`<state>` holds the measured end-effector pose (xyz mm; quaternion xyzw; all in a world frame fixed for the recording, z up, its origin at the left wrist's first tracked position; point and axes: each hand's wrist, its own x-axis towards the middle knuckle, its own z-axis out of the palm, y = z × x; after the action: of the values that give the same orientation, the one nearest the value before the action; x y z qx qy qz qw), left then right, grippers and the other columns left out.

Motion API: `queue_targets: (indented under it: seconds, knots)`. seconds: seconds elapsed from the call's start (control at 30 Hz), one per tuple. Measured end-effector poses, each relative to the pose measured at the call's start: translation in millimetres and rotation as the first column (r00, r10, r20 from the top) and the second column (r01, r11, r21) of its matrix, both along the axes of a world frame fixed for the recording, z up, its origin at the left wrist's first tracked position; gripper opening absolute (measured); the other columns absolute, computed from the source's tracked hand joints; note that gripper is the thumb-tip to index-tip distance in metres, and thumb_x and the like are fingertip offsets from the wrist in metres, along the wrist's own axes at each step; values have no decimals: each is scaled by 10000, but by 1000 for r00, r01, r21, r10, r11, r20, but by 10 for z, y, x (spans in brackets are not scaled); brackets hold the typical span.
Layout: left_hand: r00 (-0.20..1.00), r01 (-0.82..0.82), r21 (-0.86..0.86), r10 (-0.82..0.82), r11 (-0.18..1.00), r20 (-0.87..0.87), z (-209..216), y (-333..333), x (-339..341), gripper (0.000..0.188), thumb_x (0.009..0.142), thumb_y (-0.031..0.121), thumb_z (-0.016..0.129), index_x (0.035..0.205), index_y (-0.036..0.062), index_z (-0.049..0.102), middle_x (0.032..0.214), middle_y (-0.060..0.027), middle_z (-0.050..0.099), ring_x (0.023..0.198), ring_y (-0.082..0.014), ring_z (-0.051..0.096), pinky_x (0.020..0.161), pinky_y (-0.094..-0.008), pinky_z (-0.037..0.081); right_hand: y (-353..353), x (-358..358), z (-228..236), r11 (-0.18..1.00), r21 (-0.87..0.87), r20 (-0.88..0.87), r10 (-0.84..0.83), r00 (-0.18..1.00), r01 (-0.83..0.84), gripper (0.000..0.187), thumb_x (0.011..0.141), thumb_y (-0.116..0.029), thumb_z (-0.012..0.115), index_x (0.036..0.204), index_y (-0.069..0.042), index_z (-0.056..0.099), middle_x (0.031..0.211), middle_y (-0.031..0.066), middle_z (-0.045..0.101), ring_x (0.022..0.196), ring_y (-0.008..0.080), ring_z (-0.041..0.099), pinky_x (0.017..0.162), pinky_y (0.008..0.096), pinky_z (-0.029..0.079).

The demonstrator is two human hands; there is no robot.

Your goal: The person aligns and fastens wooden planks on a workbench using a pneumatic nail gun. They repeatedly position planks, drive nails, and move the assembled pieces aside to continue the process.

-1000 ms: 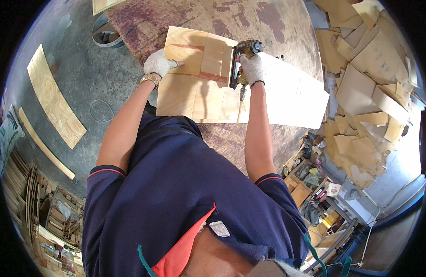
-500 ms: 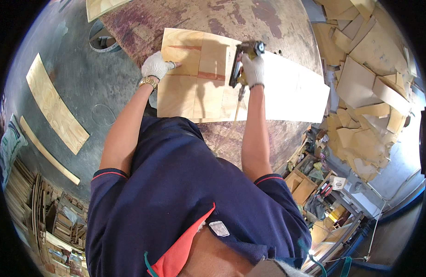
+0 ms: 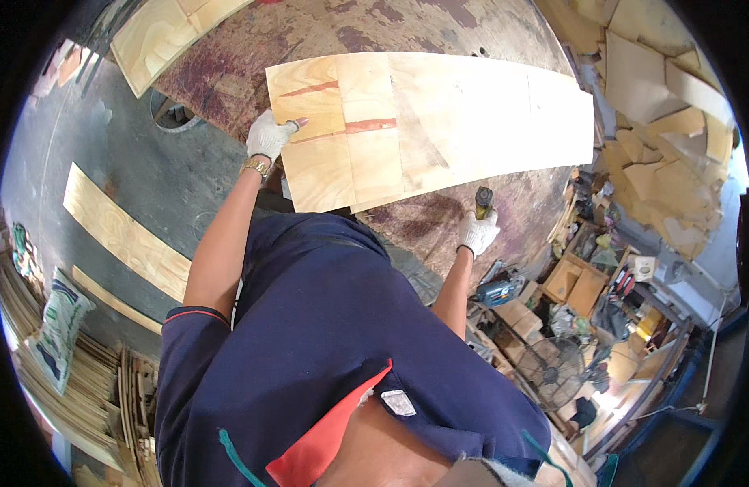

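Note:
A wide, curved plywood panel (image 3: 371, 97) with reddish patches lies across the worktable, its right part washed out by bright light. At its left edge is my left hand (image 3: 267, 135) in a white knitted glove, closed on the panel with the thumb on top; the other fingers are mostly hidden. My right hand (image 3: 478, 232), also gloved, is closed around a nail gun (image 3: 484, 200) near the table's front edge. The nail gun is apart from the panel, and only its upper end shows.
The stained worktable (image 3: 326, 32) carries another plywood piece (image 3: 159, 40) at far left. A curved plywood strip (image 3: 123, 231) rests on the left floor. Plywood offcuts (image 3: 642, 81) heap up at right; nearer stand a fan (image 3: 553, 369) and a wooden box (image 3: 576, 282).
My right hand has drawn the nail gun off the panel, toward me and to the right. My left hand stays at the panel's left edge. The view has shifted.

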<state>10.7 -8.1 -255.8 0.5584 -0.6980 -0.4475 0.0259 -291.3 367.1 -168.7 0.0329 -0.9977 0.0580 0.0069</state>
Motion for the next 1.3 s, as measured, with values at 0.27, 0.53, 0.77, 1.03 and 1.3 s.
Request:
queue_targets:
  seconds: [0.27,0.53,0.77,1.03,1.3]
  knots:
    - [848,-506,180,524,844,-75,-196,612,266,702,835,456,784,1231,-79,559,1176,-235,657,1069,-311,645,917,-433,518,330,105,-265,996,-86,-26,-21,999,18,631,775,-272,761,1340,-80,554,1286,305,534,1140,466,587,969,506,495]
    - [773,-448,280,525,849,-355,-133,1237,187,565,980,368,652,1293,-94,566,1146,-133,669,997,-191,615,909,-322,492,246,-366,-499,912,-401,-86,53,995,-84,609,878,-368,726,1301,30,543,1207,277,604,1114,434,610,950,482,498]
    - [699,-494,88,456,865,-551,720,1352,449,431,987,292,658,1228,-65,657,1081,-51,693,956,-120,593,879,-278,476,304,-860,-472,-93,-815,545,213,811,572,537,1034,-352,477,1483,-78,367,1408,184,468,1240,351,523,1035,481,466]
    - [843,-536,-281,523,796,-127,1636,1564,1676,491,909,454,668,1002,-28,683,791,-177,669,731,-234,626,697,-385,480,62,-1014,-795,-211,-665,600,418,682,716,701,1009,-443,495,1527,5,344,1577,170,375,1423,347,396,1188,525,340]
    - [521,-740,-419,842,526,136,1925,2130,1518,559,902,583,528,924,60,724,958,-236,713,961,-401,688,825,-496,532,233,-1500,-1116,293,-658,-166,841,514,-693,647,964,-358,555,1440,66,442,1433,223,523,1318,304,528,1121,438,430]
